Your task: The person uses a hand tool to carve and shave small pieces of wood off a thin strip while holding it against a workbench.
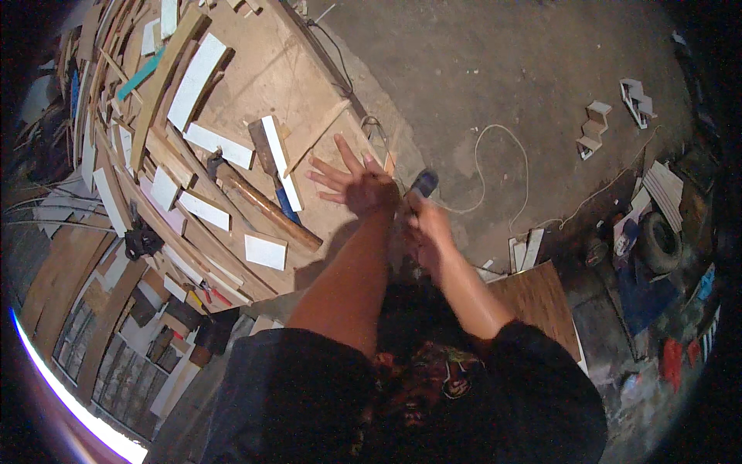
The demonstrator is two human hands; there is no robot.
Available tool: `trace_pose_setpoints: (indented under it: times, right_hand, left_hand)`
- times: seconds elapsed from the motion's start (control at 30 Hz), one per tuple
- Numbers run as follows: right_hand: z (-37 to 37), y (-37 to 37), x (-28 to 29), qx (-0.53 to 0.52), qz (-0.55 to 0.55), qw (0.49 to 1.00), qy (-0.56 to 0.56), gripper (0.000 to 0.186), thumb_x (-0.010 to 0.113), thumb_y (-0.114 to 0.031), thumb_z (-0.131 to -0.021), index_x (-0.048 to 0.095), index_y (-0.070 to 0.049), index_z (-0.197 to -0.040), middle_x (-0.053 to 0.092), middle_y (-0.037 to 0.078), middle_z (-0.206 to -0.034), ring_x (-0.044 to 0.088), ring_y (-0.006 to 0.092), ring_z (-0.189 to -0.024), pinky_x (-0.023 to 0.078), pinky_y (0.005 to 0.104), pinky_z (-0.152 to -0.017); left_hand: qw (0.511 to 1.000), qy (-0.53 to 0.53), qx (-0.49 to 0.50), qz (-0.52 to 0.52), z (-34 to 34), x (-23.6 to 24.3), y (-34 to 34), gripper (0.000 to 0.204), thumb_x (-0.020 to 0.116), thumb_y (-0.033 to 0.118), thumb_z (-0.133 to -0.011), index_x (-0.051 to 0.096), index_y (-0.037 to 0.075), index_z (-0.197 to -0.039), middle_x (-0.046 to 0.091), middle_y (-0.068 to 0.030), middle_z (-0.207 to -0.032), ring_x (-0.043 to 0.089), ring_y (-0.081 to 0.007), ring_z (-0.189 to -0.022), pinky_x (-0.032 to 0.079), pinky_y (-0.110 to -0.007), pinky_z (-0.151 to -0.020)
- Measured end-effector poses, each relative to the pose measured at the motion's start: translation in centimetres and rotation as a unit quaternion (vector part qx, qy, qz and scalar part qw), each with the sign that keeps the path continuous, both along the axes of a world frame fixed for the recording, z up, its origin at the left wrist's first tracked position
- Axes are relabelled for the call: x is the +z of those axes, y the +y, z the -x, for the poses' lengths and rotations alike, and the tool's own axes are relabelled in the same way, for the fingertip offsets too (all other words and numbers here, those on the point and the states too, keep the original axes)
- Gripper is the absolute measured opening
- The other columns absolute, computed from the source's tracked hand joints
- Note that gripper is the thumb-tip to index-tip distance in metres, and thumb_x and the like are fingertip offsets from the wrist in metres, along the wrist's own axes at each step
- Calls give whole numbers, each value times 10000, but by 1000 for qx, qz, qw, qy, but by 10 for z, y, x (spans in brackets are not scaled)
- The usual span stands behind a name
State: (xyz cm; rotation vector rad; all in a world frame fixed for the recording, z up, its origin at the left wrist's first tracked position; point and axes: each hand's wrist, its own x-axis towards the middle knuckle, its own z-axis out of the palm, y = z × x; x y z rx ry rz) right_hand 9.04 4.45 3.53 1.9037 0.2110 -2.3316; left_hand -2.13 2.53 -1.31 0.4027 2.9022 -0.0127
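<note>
The dark tool (424,184) is just off the right side of the plywood table (263,69). White-faced wood strips (199,81) lie scattered there, with a wooden-handled hammer (270,206) and a flat-bladed, blue-handled scraper (264,151) near it. The left hand (363,185), fingers spread wide, is over the table's edge; contact I cannot tell. The right hand (425,224), beside the left wrist, has its fingers curled around the tool.

My left hand (369,189) spreads its fingers above the plywood tabletop (259,58), near a wooden-handled hammer (270,208); my right hand (430,230) grips a dark-ended tool (424,183).
</note>
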Motion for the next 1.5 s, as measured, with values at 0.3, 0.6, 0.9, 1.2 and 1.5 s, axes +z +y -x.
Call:
trace_pose_setpoints:
  times: [0.3,0.6,0.9,1.2,1.5]
  right_hand:
    - [-27,-20,-56,396,-286,872,16,385,720,-295,-858,679,-123,-1200,714,79,-909,696,251,-809,529,451,-711]
    - [-14,-10,-55,395,-187,899,13,418,743,-243,-822,673,-52,-1187,733,110,-1020,697,193,-891,534,447,-770]
    - [1,3,-34,-102,10,995,0,355,589,-435,-941,660,-134,-1116,670,19,-890,620,236,-732,532,411,-673]
    - [6,1,-20,-131,-9,990,57,335,551,-441,-1003,546,-179,-796,447,-60,-589,403,98,-443,287,274,-398]
    - [-23,-45,-94,-19,-227,973,44,247,621,-346,-978,562,-161,-826,441,-41,-594,407,96,-457,296,283,-412]
  left_hand:
    - [1000,-25,-5,4,-3,8,-2,669,459,424,-1015,192,302,-1617,-5,-324,-1636,-21,-564,-1496,103,-748,-1132]
    - [999,-33,-9,5,-4,4,-2,683,453,421,-1024,133,333,-1621,-38,-317,-1638,-25,-557,-1500,107,-736,-1141]
    - [999,-37,-6,0,-7,6,0,691,465,428,-1015,146,329,-1621,-42,-307,-1643,-37,-545,-1504,90,-753,-1132]
    - [999,-24,-32,-11,-7,12,2,691,490,346,-1002,184,285,-1618,-14,-319,-1639,-36,-550,-1503,98,-770,-1116]
    - [999,-32,-30,-2,-6,9,3,682,502,332,-1008,191,280,-1613,-20,-327,-1633,-29,-549,-1503,90,-770,-1116]
